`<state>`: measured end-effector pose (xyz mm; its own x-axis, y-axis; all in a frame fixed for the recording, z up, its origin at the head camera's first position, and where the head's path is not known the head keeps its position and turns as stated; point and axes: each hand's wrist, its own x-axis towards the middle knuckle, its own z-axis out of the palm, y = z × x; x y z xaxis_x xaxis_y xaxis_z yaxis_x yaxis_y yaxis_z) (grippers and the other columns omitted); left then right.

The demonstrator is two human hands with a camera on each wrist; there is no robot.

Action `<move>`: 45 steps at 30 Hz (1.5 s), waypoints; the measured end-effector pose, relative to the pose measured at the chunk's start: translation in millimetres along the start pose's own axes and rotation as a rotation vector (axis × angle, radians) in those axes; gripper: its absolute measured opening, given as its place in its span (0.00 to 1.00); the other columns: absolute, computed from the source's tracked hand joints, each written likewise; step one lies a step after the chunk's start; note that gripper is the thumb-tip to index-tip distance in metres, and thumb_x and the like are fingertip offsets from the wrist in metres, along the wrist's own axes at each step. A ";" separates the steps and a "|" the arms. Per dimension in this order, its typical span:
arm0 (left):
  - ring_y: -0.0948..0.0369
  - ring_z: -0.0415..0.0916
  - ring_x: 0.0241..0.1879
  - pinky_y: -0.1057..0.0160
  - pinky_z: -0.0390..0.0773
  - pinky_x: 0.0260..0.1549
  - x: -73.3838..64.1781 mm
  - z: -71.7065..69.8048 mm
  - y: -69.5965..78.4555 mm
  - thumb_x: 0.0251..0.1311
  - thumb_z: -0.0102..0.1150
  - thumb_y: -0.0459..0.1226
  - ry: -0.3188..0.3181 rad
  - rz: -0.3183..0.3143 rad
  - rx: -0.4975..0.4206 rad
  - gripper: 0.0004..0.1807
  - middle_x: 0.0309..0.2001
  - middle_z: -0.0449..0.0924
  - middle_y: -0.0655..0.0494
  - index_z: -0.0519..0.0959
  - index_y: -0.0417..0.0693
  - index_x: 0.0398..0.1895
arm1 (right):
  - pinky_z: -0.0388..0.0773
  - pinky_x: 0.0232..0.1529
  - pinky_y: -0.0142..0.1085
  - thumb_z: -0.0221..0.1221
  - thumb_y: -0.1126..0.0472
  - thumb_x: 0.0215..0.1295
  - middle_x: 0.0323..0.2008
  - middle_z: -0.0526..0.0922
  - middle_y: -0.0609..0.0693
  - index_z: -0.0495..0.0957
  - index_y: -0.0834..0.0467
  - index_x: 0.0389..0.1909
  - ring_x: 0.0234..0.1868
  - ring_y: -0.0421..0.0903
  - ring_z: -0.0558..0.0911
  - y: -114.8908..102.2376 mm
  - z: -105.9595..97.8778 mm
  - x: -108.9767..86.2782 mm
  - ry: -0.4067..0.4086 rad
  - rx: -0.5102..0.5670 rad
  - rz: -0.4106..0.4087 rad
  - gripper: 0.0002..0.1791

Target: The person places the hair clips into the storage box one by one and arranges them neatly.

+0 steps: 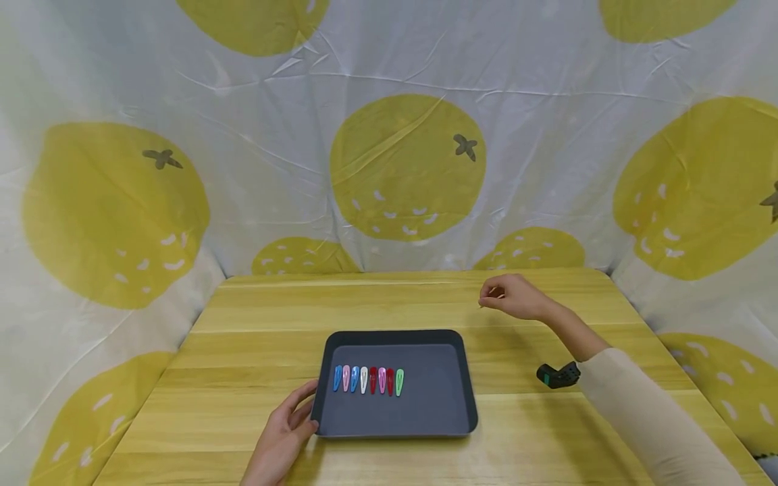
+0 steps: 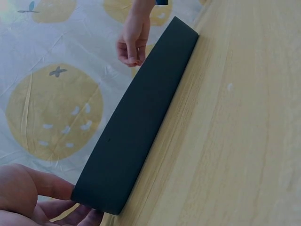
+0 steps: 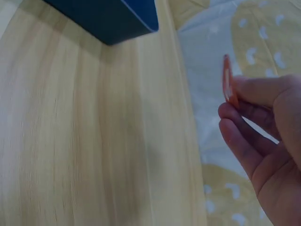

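A dark grey baking tray lies on the wooden table. In its left part several snap hair clips stand side by side in a row, coloured blue, pink, white, red and green. My left hand holds the tray's near left corner, thumb at the rim; the left wrist view shows the fingers around that corner. Raised beyond the tray's far right corner, my right hand pinches one orange-red hair clip between thumb and fingertips. This clip points away from the fingers.
The wooden table extends around the tray on all sides. A curtain with a lemon print hangs behind the table and at both sides. Beside the right sleeve shows a black device with a green mark.
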<state>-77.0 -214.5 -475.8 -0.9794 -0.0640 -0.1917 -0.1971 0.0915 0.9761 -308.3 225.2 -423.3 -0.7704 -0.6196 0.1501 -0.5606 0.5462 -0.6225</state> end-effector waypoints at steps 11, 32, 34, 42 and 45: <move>0.36 0.59 0.73 0.52 0.77 0.60 -1.2 1.7 2.2 0.63 0.44 0.13 -0.002 -0.002 -0.010 0.36 0.76 0.58 0.34 0.62 0.34 0.77 | 0.85 0.43 0.40 0.64 0.73 0.68 0.43 0.84 0.58 0.83 0.64 0.44 0.41 0.47 0.88 -15.0 19.4 10.7 -0.051 0.032 -0.078 0.06; 0.37 0.60 0.73 0.52 0.77 0.60 -1.2 1.4 3.2 0.62 0.44 0.14 0.000 0.001 0.002 0.36 0.76 0.58 0.34 0.62 0.34 0.76 | 0.86 0.33 0.46 0.58 0.72 0.73 0.31 0.86 0.47 0.80 0.61 0.37 0.31 0.50 0.87 -53.0 46.9 33.2 -0.275 0.114 -0.145 0.06; 0.37 0.60 0.73 0.53 0.77 0.60 -1.3 1.3 3.1 0.62 0.44 0.14 0.001 0.000 0.003 0.37 0.76 0.58 0.34 0.62 0.34 0.76 | 0.86 0.33 0.43 0.59 0.72 0.73 0.33 0.85 0.47 0.80 0.59 0.36 0.32 0.50 0.87 -57.8 49.5 33.7 -0.292 0.113 -0.137 0.06; 0.37 0.59 0.73 0.51 0.77 0.61 -0.6 0.6 3.9 0.63 0.44 0.14 0.006 -0.008 -0.002 0.36 0.76 0.58 0.34 0.62 0.35 0.77 | 0.86 0.35 0.39 0.60 0.70 0.73 0.33 0.84 0.45 0.79 0.56 0.35 0.31 0.44 0.85 -72.2 64.5 39.4 -0.391 0.121 -0.112 0.07; 0.37 0.60 0.73 0.51 0.77 0.61 -0.8 0.3 4.0 0.63 0.44 0.14 0.009 -0.012 0.004 0.36 0.76 0.58 0.34 0.62 0.35 0.77 | 0.86 0.34 0.37 0.60 0.70 0.73 0.30 0.85 0.44 0.78 0.55 0.34 0.30 0.42 0.85 -74.9 71.7 42.7 -0.413 0.116 -0.117 0.08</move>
<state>-77.0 -213.8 -471.8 -0.9765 -0.0743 -0.2023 -0.2089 0.0949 0.9733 -277.4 117.4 -425.3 -0.5042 -0.8599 -0.0802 -0.5810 0.4065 -0.7051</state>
